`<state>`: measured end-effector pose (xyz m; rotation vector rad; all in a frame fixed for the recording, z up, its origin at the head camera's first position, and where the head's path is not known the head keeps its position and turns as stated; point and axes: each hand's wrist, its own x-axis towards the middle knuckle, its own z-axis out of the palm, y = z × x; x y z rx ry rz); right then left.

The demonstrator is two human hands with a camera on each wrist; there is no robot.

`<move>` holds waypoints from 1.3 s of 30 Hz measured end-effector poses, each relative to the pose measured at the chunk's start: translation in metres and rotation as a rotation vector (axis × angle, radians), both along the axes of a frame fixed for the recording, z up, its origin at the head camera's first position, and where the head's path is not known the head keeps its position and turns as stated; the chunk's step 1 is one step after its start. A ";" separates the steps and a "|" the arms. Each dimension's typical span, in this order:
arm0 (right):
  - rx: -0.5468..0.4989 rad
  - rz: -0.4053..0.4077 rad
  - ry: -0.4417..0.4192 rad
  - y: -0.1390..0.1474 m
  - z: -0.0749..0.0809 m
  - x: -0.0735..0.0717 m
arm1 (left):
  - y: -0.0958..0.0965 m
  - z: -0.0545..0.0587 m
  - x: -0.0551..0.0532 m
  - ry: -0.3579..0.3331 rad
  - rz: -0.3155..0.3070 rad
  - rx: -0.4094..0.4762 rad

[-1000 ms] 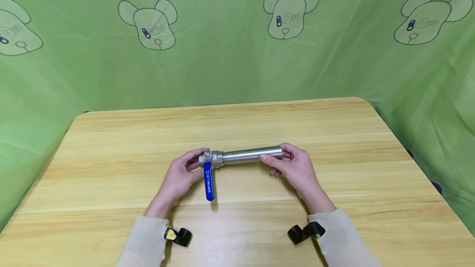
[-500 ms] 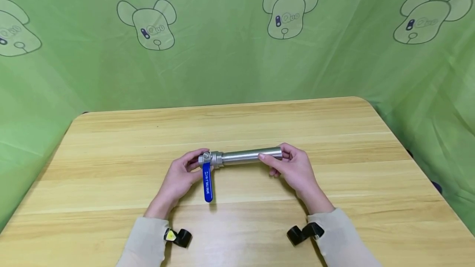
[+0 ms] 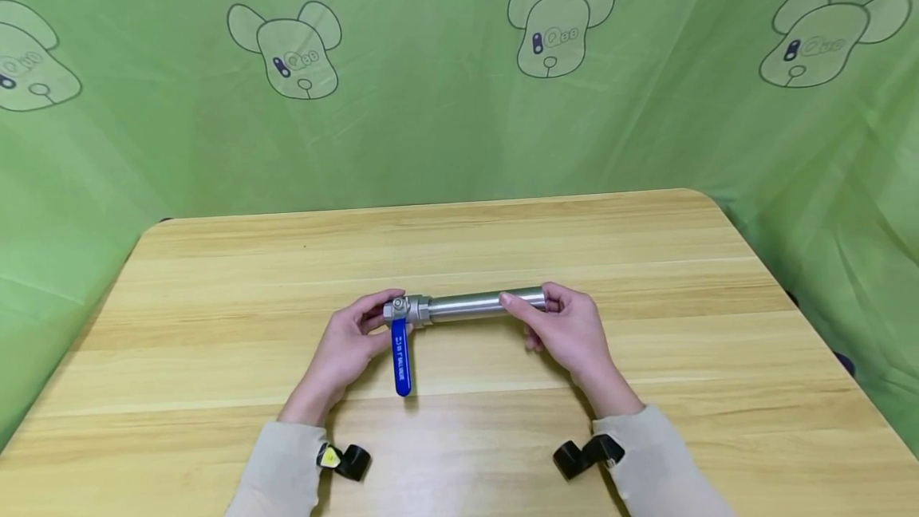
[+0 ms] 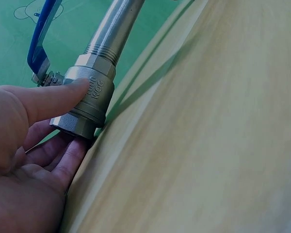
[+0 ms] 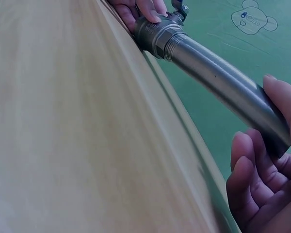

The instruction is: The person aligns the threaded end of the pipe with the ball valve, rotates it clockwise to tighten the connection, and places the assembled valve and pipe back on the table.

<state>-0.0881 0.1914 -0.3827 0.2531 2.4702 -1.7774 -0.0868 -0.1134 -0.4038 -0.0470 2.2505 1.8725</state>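
A steel ball valve (image 3: pixel 418 310) with a blue lever handle (image 3: pixel 401 359) is joined to a plain metal pipe (image 3: pixel 467 306). Exposed thread (image 5: pixel 170 47) shows where the pipe enters the valve. My left hand (image 3: pixel 350 344) grips the valve body, its thumb across the side as the left wrist view shows. At the pipe's far right end my right hand (image 3: pixel 569 331) holds the tube, thumb on the near upper side and fingers curled beneath. The lever points toward me. Pipe and valve lie nearly level, the right end slightly higher in the head view.
Beneath both hands is a wood-grain table (image 3: pixel 287 278) with rounded far corners. Green cloth (image 3: pixel 431 134) printed with bear heads surrounds it at the back and sides. Black wrist cameras (image 3: pixel 353 462) sit on both pale sleeves (image 3: pixel 276 465).
My right hand and the pipe end have dipped slightly, and the right thumb sits a little further round the pipe. The lever's tip has shifted slightly toward me. Left hand stays in place.
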 end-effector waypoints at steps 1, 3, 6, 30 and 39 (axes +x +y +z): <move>0.001 -0.006 -0.001 0.000 0.001 0.000 | 0.000 0.000 0.000 0.000 0.001 0.000; -0.001 -0.018 -0.006 -0.001 0.002 0.001 | 0.000 0.000 0.000 0.000 0.003 0.002; -0.003 -0.030 -0.007 -0.002 0.002 0.001 | -0.001 0.001 0.001 -0.003 0.005 0.005; -0.035 0.145 0.085 0.004 -0.001 0.001 | -0.003 0.000 0.000 -0.013 0.000 0.006; -0.169 0.181 0.146 0.005 -0.005 -0.002 | -0.004 0.002 -0.001 -0.025 -0.014 -0.006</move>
